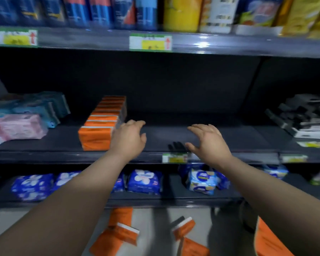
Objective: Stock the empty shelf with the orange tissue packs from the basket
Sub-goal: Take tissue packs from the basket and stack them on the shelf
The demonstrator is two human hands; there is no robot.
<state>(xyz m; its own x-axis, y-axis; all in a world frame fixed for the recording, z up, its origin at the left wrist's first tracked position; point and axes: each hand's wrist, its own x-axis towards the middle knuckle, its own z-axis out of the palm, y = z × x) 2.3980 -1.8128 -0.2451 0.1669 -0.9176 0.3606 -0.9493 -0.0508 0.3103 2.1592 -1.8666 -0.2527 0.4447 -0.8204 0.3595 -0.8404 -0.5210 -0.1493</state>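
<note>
A row of orange tissue packs [100, 126] stands front to back on the dark middle shelf [229, 137], left of centre. My left hand [129, 139] hovers just right of the front pack with relaxed fingers, holding nothing; whether it touches the pack is unclear. My right hand [209, 143] is spread over the bare part of the shelf, also holding nothing. Several more orange packs [116, 237] lie loose below, at the bottom of the view, and another orange pack [266, 241] shows at the lower right. The basket itself cannot be made out.
Pink and teal packs [20, 119] lie at the shelf's left end, black and white boxes [307, 117] at its right. Blue packs [144, 182] fill the shelf below. Bottles and bags stand on the shelf above [181, 13]. Price tags [150, 42] hang on the shelf edges.
</note>
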